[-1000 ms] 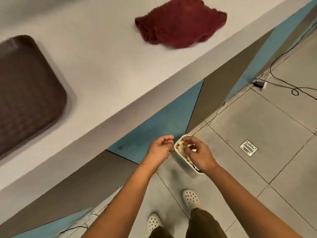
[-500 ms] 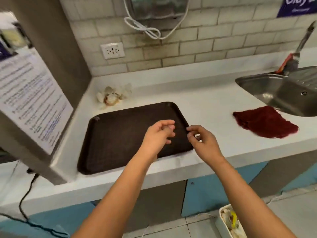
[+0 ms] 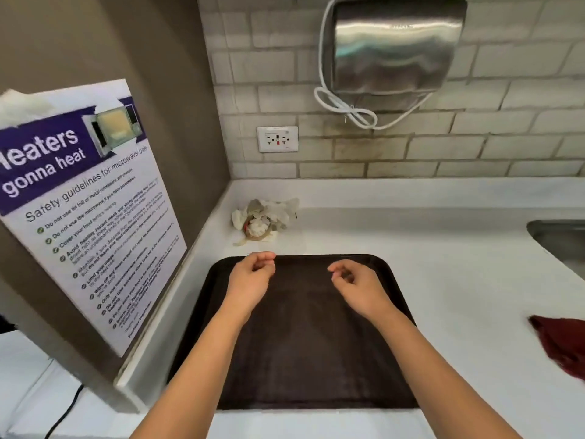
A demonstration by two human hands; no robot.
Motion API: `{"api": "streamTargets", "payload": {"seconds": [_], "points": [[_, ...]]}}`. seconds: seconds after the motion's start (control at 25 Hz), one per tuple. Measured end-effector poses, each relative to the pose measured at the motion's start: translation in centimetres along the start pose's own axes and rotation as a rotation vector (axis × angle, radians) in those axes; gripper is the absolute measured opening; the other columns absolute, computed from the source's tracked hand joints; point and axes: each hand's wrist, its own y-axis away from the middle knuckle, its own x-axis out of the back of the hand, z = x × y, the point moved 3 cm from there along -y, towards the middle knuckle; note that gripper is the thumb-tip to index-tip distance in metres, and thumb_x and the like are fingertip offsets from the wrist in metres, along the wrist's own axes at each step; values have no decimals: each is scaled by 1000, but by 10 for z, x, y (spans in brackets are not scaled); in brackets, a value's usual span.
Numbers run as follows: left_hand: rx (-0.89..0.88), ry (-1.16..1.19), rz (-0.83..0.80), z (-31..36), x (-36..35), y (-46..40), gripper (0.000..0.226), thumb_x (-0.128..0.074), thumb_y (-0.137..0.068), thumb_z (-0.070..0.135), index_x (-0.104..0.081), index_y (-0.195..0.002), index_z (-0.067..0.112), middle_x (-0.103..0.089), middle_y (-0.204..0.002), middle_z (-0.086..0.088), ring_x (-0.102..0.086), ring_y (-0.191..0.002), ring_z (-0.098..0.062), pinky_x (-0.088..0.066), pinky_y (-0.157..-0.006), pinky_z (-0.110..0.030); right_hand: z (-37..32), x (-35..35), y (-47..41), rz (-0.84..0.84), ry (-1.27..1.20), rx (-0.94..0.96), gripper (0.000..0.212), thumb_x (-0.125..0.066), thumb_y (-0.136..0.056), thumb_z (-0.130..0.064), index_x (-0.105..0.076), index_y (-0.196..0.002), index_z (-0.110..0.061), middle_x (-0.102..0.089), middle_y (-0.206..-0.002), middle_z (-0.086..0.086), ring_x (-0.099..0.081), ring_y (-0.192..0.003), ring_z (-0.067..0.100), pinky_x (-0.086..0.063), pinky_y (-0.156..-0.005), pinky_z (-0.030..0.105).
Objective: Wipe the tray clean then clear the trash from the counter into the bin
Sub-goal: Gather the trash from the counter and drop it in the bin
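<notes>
step: grab trash | left hand (image 3: 253, 278) + right hand (image 3: 354, 285) empty, fingers loosely curled, over tray (image 3: 316, 359) | trash wad (image 3: 264, 220) at counter (image 3: 443, 280) back-left corner, beyond tray | tip: scoop whole wad with both hands, no scraps left

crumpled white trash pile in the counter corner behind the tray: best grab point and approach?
Take the crumpled white paper-and-wrapper pile around its bunched middle, cupping from above and from the front-right. The tan side wall stands close on its left and the grey brick backsplash behind, so only those sides are open. It looks loose, so gather its edges inward; the left hand is nearer.
</notes>
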Motion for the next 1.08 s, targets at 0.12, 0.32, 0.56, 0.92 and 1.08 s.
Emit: {"api": "streamTargets", "payload": {"seconds": [0.12,0.32,0.56,0.92,1.08], "points": [[20,-93,79,-3,2,-49,20,-54,-88,10,-64,-100,22,-63,-102,2,-58,-92,-13,-44,-78,-24,5,-8,-60,-64,95,19,18,-54,-89,-13,-65,-99,-23,-55,-98,-1,-53,-76,6,-46,-80,20],[-47,-456,156,-9,2,-120,26,-54,-89,14,-62,-114,17,-53,-126,-5,-53,-92,-12,-36,-80,-15,10,-33,-142,-196,379,51,28,-47,-93,-33,-62,-116,-26,-45,-128,3,-48,-117,20,-39,-100,30],[-12,-750,63,-46,-16,-199,32,-53,-89,19,-57,-120,16,-46,-132,-4,-48,-118,-22,-41,-101,-30,25,-78,-206,-473,767,69,49,-35,-95,-45,-23,-143,-43,-11,-153,7,-22,-135,32,-29,-108,43],[-118,-911,191,-48,-19,-227,22,-49,-91,20,-63,-107,18,-52,-127,1,-47,-114,-23,-43,-93,-34,35,-96,-234,-189,658,-198,64,-62,-82,-44,-37,-130,-10,-42,-132,12,-42,-118,31,-38,-96,34],[-159,-407,332,-10,-1,-224,19,-48,-94,15,-58,-109,8,-60,-100,-2,-57,-93,-20,-43,-77,-25,39,-85,-244,-214,317,-389,67,-73,-74,-14,-35,-130,-12,-38,-125,14,-56,-106,31,-49,-86,31]]}}
